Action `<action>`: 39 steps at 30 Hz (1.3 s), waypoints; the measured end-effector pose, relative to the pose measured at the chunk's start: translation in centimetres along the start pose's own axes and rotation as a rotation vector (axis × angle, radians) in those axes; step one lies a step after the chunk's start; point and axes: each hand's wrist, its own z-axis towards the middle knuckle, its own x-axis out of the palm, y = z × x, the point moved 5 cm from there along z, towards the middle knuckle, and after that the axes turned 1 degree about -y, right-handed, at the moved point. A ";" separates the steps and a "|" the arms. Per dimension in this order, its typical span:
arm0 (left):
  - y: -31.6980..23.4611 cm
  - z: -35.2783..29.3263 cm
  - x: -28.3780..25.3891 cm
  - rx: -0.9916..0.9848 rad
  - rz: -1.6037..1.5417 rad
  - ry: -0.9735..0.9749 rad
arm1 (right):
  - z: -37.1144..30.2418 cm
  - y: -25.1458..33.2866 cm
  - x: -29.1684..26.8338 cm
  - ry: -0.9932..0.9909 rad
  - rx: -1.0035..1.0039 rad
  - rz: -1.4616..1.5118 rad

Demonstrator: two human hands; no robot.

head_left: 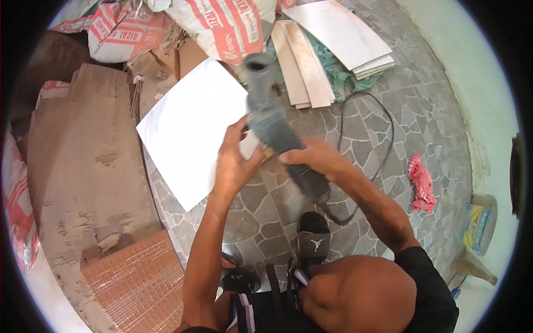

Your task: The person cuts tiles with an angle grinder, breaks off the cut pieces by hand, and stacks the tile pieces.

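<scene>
Above the floor (363,139), the power tool (277,133) points its long axis far-left; right hand (319,157) grips it; left hand (233,166) curls alongside, hold unclear.

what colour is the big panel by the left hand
The panel is white, best in the head view.

Grey-green power tool with black rear (277,132): motion-blurred, held aslant, hollow round end toward 11 o'clock, rear toward 5. White, straight-edged tile (189,125): flat, 9 o'clock from tool, right side partly hidden.
</scene>
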 end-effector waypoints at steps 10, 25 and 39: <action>2.9 -1.0 -4.4 -0.102 0.131 -0.043 | 2.6 1.6 5.1 0.189 -0.004 -0.106; 7.0 0.3 -4.2 -0.840 -0.678 -0.077 | 10.1 6.4 10.1 0.220 -0.149 -0.179; 18.1 11.6 -6.5 -0.869 -0.545 -0.401 | 19.9 8.5 13.5 -0.119 -0.277 -0.609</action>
